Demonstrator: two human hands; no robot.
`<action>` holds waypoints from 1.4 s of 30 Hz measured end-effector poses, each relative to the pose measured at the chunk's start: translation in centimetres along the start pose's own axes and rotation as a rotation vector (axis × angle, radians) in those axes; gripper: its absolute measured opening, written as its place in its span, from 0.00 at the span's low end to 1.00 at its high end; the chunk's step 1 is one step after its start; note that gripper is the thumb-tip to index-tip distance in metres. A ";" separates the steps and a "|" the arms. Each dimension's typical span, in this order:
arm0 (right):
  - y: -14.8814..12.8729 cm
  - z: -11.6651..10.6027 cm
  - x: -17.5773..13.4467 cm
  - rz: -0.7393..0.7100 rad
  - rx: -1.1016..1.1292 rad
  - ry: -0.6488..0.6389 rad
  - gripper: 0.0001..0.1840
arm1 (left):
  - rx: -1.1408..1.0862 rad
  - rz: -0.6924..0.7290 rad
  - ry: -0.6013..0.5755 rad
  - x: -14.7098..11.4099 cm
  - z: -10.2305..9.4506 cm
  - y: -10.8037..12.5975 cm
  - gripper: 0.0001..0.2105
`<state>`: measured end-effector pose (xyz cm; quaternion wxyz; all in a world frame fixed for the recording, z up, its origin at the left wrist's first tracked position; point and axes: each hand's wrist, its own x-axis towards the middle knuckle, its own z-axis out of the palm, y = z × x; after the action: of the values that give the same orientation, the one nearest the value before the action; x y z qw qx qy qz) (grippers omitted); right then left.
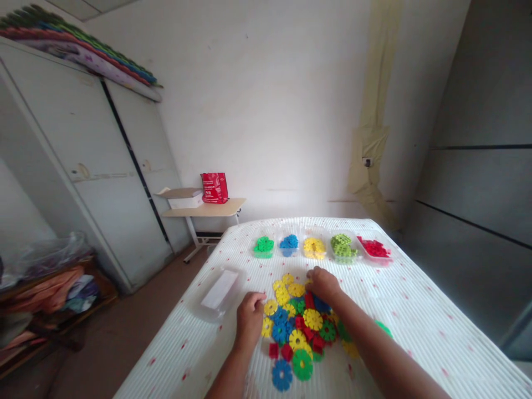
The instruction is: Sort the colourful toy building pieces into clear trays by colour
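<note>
My right hand (pixel 324 284) is closed at the far right side of a mixed pile, its fingertips pinched together with a bit of a yellow notched disc (pixel 308 281) showing at them. To the pile's left, my left hand (pixel 251 317) has curled fingers; whatever is in them, if anything, is hidden. Its fingertips are close to another yellow disc (pixel 270 307). Between the hands lie blue discs (pixel 282 375), green discs (pixel 302 364) and small red blocks (pixel 286 352), loose and overlapping. My right forearm hides part of the pile.
Along the table's far side stand clear tubs with green pieces (pixel 264 245), blue pieces (pixel 289 243), yellow pieces (pixel 314 246), light green pieces (pixel 343 246) and red pieces (pixel 375 247). A clear container (pixel 219 291) with a white label lies left. Behind, a side table (pixel 224 208) bears a red bag (pixel 214 188).
</note>
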<state>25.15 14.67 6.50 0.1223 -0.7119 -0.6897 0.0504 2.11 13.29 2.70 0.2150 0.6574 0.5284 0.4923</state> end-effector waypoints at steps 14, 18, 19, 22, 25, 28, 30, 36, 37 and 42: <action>-3.0 -0.8 4.7 -0.054 0.229 0.004 0.17 | -0.007 -0.026 0.009 0.0 0.2 0.0 0.09; -4.9 1.1 4.9 -0.045 0.219 -0.035 0.16 | 0.003 -0.021 0.007 -0.1 0.1 0.1 0.10; -5.1 1.6 4.9 -0.035 0.205 -0.048 0.15 | 0.004 -0.020 0.006 -0.1 0.1 0.1 0.10; -5.2 2.5 5.0 -0.017 0.164 -0.086 0.15 | 0.005 -0.017 0.006 0.0 0.1 0.1 0.09; -5.0 2.4 5.2 -0.021 0.144 -0.125 0.16 | 0.002 -0.016 0.008 0.0 0.1 0.1 0.09; -4.8 1.8 5.3 -0.012 0.146 -0.145 0.15 | 0.000 -0.015 0.007 -0.1 0.1 0.0 0.09; -4.6 1.4 5.4 -0.011 0.167 -0.150 0.14 | -0.001 -0.011 0.006 -0.1 0.1 0.0 0.09; -3.0 -0.6 5.9 0.058 0.288 -0.195 0.08 | -0.005 -0.012 0.010 -0.1 0.1 0.1 0.09; -2.6 -1.1 6.1 0.083 0.302 -0.194 0.07 | -0.005 -0.014 0.010 -0.1 0.1 0.1 0.09; 0.0 -4.2 7.5 0.224 0.352 -0.001 0.10 | 0.001 -0.012 0.002 -0.1 0.1 0.1 0.09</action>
<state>26.48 21.68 11.25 0.2378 -0.7518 -0.5869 0.1837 2.25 13.21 2.65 0.2169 0.6540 0.5328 0.4913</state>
